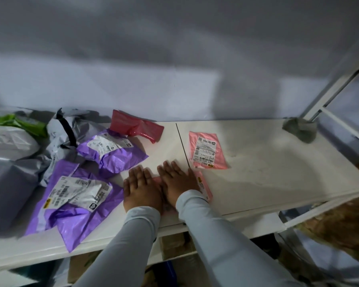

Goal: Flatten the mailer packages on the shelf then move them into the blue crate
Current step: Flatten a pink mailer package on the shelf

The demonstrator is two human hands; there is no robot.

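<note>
Pink plastic shows on either side of the two hands in the head view: a pink mailer (pixel 203 186) lies near the front edge of the white shelf (pixel 267 172), across the seam between two shelf panels. The left hand (pixel 142 188) and the right hand (pixel 177 182) lie side by side on it, palms down, fingers straight and spread, pressing and grasping nothing. A second pink mailer (pixel 207 150) lies flat just behind, label up, apart from the hands. To the left sit a small purple mailer (pixel 112 153), a larger crumpled purple mailer (pixel 77 201) hanging over the shelf front, a red mailer (pixel 136 126) by the wall, and grey mailers (pixel 58 131) heaped with a green mailer (pixel 19 122).

The step in hand looks like flattening. To do it well, I would sweep the palms outward from the middle toward the open edges so trapped air escapes, keeping the mailer from sliding off the front lip.

Most of the pressed mailer is covered by the hands and sleeves, so how flat it is cannot be judged. No blue crate can be made out; only a blurred blue patch shows below the shelf. The grey lump (pixel 301 129) at the far right corner is too blurred to name, and the labels are unreadable
</note>
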